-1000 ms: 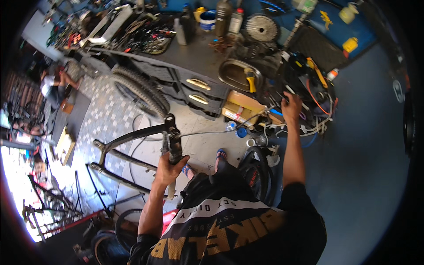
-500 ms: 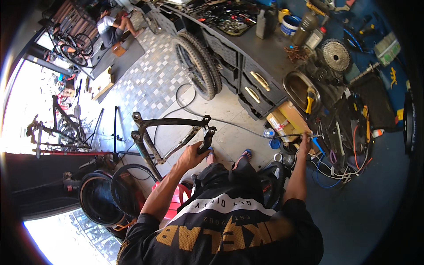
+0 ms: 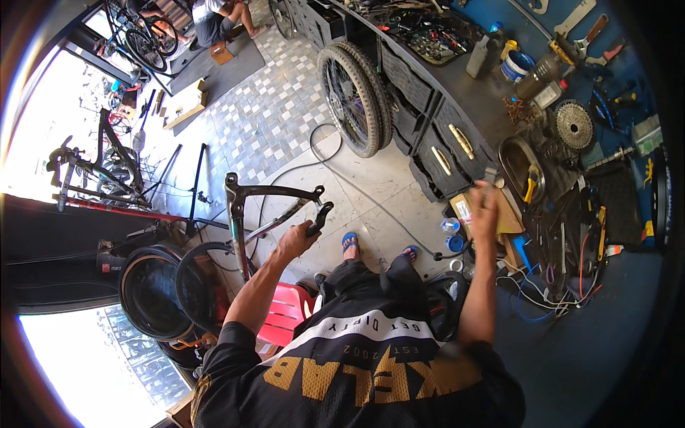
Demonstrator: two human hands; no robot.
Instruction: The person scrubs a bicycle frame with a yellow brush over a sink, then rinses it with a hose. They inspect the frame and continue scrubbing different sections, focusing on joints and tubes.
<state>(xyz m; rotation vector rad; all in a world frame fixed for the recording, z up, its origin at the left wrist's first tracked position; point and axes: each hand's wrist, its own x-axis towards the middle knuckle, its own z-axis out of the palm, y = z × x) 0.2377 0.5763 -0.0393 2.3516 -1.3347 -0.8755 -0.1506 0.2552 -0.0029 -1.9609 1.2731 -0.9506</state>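
Note:
A dark bicycle frame (image 3: 275, 191), stripped of its wheels, is held at my left in front of me. My left hand (image 3: 297, 240) is closed round a dark end of it, at the side nearest my feet. Over the corner of the workbench, my right hand (image 3: 484, 211) is raised and smeared by motion. A short tool with a flat grey head (image 3: 491, 175) sticks up from its fingers; its exact kind is unclear. Under that hand lies an open cardboard box (image 3: 508, 215).
The workbench (image 3: 457, 93) carries a metal tray (image 3: 515, 153), a cassette (image 3: 574, 125) and many tools. Two tyred wheels (image 3: 349, 100) lean on its drawers. A black hose (image 3: 378, 203) crosses the floor. A red chair (image 3: 284, 314) stands at my left; a person (image 3: 217, 21) sits further off.
My right hand has risen off the bench edge with the grey-headed tool showing in it. The hose end now hangs lower, apart from that hand. The left hand keeps its grip on the frame.

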